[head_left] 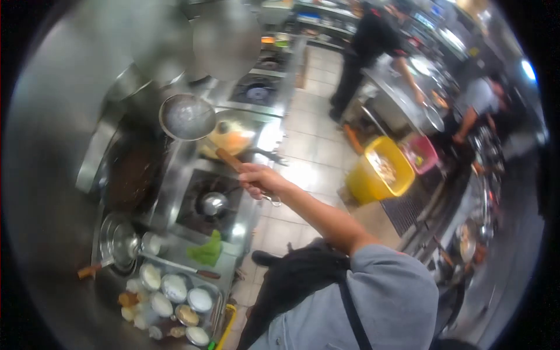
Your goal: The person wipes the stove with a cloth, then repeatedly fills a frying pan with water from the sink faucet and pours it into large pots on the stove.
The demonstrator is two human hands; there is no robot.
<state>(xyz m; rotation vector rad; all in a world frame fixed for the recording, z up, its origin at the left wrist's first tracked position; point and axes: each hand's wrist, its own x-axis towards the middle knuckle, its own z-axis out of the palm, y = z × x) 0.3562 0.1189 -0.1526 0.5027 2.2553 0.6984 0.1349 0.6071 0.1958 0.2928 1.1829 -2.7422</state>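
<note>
My right hand (261, 181) is closed around the wooden handle (229, 159) of a round metal strainer (186, 116). The strainer's bowl is raised over the stove, to the left of a pan (254, 132) with orange-yellow contents; a metal ring shows at the handle's end, below my hand. Whether the bowl holds anything is too blurred to tell. Beneath and left of my hand is a burner (213, 204) with a shiny round metal piece at its middle. My left hand is out of view.
A dark wok (131, 169) is at the left. A green cloth (207, 249), a long-handled ladle (175, 265) and a tray (219, 306) of several containers are nearer. Yellow (402, 188) and pink (429, 153) tubs stand right. Two people (373, 41) work beyond.
</note>
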